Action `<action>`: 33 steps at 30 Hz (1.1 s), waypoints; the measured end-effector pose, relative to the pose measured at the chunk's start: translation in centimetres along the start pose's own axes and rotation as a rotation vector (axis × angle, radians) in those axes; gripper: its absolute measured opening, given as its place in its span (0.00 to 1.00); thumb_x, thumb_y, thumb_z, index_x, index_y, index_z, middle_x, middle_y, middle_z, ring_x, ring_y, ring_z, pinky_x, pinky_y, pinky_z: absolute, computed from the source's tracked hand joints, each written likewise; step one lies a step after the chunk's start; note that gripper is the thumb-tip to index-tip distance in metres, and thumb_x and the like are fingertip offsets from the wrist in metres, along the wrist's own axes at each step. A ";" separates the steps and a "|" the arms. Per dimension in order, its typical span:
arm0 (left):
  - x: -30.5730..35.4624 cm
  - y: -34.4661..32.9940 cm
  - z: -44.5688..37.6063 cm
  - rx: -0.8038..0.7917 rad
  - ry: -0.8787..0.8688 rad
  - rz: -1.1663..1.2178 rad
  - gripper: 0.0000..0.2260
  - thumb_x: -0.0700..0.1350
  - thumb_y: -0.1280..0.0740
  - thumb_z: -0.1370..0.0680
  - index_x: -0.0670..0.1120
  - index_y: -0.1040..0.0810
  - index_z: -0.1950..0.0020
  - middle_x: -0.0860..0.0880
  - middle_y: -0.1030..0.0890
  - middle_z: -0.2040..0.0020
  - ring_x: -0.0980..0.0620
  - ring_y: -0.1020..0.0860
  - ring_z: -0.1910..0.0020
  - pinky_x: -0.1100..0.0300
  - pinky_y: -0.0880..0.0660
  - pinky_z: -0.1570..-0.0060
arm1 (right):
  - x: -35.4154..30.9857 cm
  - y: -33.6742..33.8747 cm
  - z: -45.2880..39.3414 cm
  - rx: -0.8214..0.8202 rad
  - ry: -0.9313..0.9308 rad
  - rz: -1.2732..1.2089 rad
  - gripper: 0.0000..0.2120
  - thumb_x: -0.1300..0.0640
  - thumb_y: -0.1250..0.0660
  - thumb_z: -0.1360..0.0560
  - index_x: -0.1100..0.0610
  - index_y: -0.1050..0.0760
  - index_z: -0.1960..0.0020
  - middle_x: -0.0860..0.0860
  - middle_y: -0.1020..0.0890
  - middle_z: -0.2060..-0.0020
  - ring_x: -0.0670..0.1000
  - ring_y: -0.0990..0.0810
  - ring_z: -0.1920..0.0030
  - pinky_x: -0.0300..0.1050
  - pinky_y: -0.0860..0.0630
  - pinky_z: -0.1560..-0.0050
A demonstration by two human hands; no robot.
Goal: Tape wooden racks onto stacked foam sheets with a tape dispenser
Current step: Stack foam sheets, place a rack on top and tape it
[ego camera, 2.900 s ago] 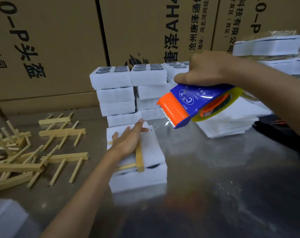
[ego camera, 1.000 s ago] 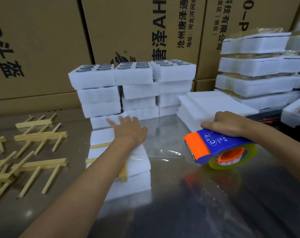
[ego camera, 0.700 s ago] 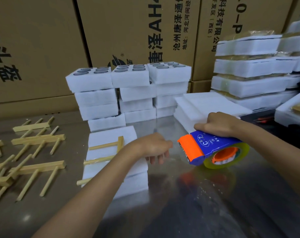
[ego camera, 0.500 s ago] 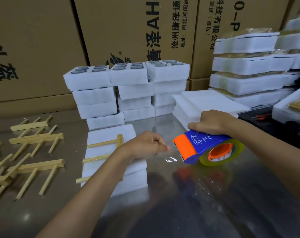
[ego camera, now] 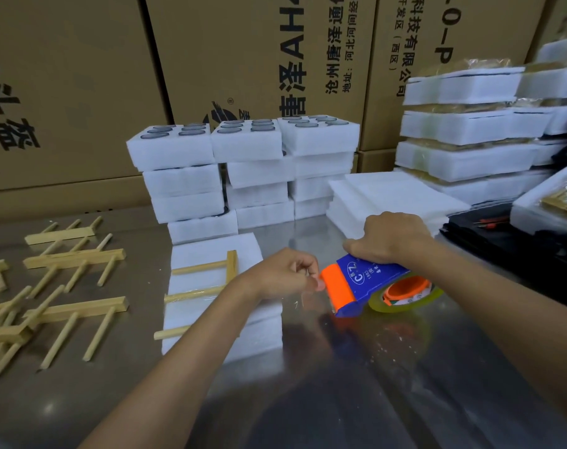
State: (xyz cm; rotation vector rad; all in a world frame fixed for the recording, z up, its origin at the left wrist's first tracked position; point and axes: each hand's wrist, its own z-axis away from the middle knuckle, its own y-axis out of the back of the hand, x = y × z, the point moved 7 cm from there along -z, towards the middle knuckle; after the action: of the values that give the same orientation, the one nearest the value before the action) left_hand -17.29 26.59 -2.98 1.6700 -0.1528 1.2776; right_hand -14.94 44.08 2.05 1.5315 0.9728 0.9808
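Observation:
A stack of white foam sheets (ego camera: 210, 257) lies on the steel table with a wooden rack (ego camera: 204, 270) on top, a clear tape strip across its middle peg. My left hand (ego camera: 288, 273) is just right of the stack, fingertips pinching the clear tape end at the orange mouth of the tape dispenser (ego camera: 366, 283). My right hand (ego camera: 392, 238) grips the blue dispenser from above; its yellowish tape roll sits low on the table.
Several loose wooden racks (ego camera: 61, 286) lie at the left. Stacked foam blocks (ego camera: 243, 170) stand behind, flat foam sheets (ego camera: 392, 196) at centre right, wrapped finished bundles (ego camera: 463, 124) at far right. Cardboard boxes (ego camera: 243, 53) wall the back. Steel table (ego camera: 372, 384) extends toward me.
My left hand left the top of the stack, moved right and closed its fingertips on the tape end at the dispenser's mouth. The dispenser came down to the table beside the stack.

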 end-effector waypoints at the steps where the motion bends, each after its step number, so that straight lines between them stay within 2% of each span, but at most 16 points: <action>1: 0.1 0.0 0.0 -0.008 -0.002 -0.011 0.07 0.42 0.27 0.25 0.45 0.23 0.62 0.58 0.32 0.77 0.58 0.32 0.74 0.64 0.32 0.64 | -0.2 0.1 0.2 0.009 -0.003 0.009 0.19 0.36 0.42 0.27 0.50 0.35 0.65 0.48 0.28 0.67 0.48 0.31 0.68 0.45 0.36 0.63; 4: 0.2 -0.2 0.1 -0.037 -0.001 -0.074 0.06 0.42 0.28 0.25 0.44 0.22 0.60 0.58 0.30 0.79 0.62 0.30 0.76 0.69 0.31 0.69 | -1.3 0.2 0.6 0.020 0.009 0.035 0.18 0.38 0.41 0.27 0.51 0.37 0.65 0.49 0.29 0.67 0.49 0.30 0.67 0.45 0.35 0.60; 10: 1.0 -0.2 0.6 -0.031 -0.024 -0.095 0.04 0.41 0.29 0.24 0.43 0.22 0.57 0.59 0.31 0.78 0.60 0.32 0.74 0.62 0.30 0.62 | -1.0 0.9 2.1 0.083 -0.036 0.001 0.16 0.39 0.42 0.26 0.52 0.32 0.60 0.49 0.31 0.68 0.52 0.28 0.62 0.45 0.35 0.59; 13: 1.9 0.2 1.4 -0.044 -0.087 0.092 0.04 0.43 0.29 0.23 0.44 0.21 0.56 0.56 0.29 0.73 0.57 0.31 0.71 0.66 0.34 0.70 | -1.5 1.5 3.0 0.155 -0.076 0.013 0.15 0.42 0.42 0.26 0.53 0.31 0.60 0.50 0.28 0.66 0.53 0.28 0.61 0.45 0.36 0.61; 16: 2.0 0.6 2.2 -0.004 -0.111 0.196 0.05 0.45 0.28 0.24 0.46 0.20 0.57 0.52 0.27 0.69 0.55 0.30 0.70 0.64 0.34 0.70 | -2.8 1.8 3.9 0.249 -0.053 0.033 0.16 0.44 0.43 0.26 0.54 0.34 0.65 0.51 0.22 0.62 0.53 0.28 0.63 0.44 0.38 0.65; 20: 2.1 0.9 2.3 0.011 -0.081 0.275 0.05 0.47 0.28 0.25 0.46 0.20 0.58 0.47 0.26 0.66 0.54 0.29 0.69 0.62 0.31 0.66 | -1.1 1.8 6.9 0.433 -0.164 -0.014 0.18 0.44 0.43 0.25 0.56 0.31 0.66 0.54 0.23 0.67 0.56 0.29 0.67 0.45 0.37 0.63; 23: 2.1 1.2 2.4 0.012 -0.054 0.328 0.03 0.45 0.32 0.27 0.47 0.21 0.59 0.49 0.26 0.67 0.53 0.27 0.67 0.57 0.29 0.59 | 0.3 0.9 9.5 0.534 -0.238 -0.068 0.24 0.45 0.39 0.27 0.60 0.26 0.73 0.59 0.22 0.75 0.57 0.28 0.73 0.45 0.37 0.64; 25: 2.1 1.2 2.4 0.016 -0.046 0.351 0.02 0.45 0.34 0.29 0.48 0.23 0.60 0.51 0.27 0.68 0.53 0.27 0.66 0.56 0.30 0.58 | 0.9 0.2 10.8 0.574 -0.271 -0.121 0.26 0.45 0.40 0.28 0.63 0.24 0.75 0.61 0.24 0.78 0.59 0.25 0.74 0.45 0.32 0.65; 28: 2.0 1.3 2.3 0.014 -0.055 0.367 0.02 0.46 0.35 0.29 0.48 0.25 0.60 0.51 0.27 0.67 0.52 0.27 0.64 0.58 0.31 0.61 | 0.8 -0.7 12.5 0.637 -0.248 -0.151 0.25 0.47 0.40 0.29 0.63 0.28 0.77 0.61 0.26 0.78 0.60 0.26 0.74 0.47 0.29 0.64; 30: 2.0 1.3 2.3 0.011 -0.058 0.391 0.02 0.43 0.36 0.27 0.48 0.25 0.60 0.50 0.25 0.65 0.51 0.27 0.63 0.59 0.31 0.62 | 0.7 -1.1 13.4 0.651 -0.247 -0.175 0.21 0.49 0.40 0.29 0.63 0.28 0.75 0.61 0.25 0.76 0.61 0.26 0.71 0.50 0.28 0.63; 33: 1.9 1.4 2.1 0.020 -0.048 0.396 0.06 0.40 0.37 0.24 0.48 0.25 0.60 0.50 0.20 0.59 0.52 0.25 0.59 0.59 0.31 0.61 | 0.5 -0.8 14.0 0.703 -0.193 -0.279 0.08 0.56 0.34 0.29 0.62 0.24 0.59 0.59 0.22 0.63 0.62 0.26 0.59 0.54 0.29 0.56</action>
State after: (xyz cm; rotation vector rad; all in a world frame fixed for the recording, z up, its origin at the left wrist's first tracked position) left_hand -15.91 25.11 -0.50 1.7431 -0.5229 1.5318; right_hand -1.74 40.11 -0.61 1.9390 1.4307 0.2818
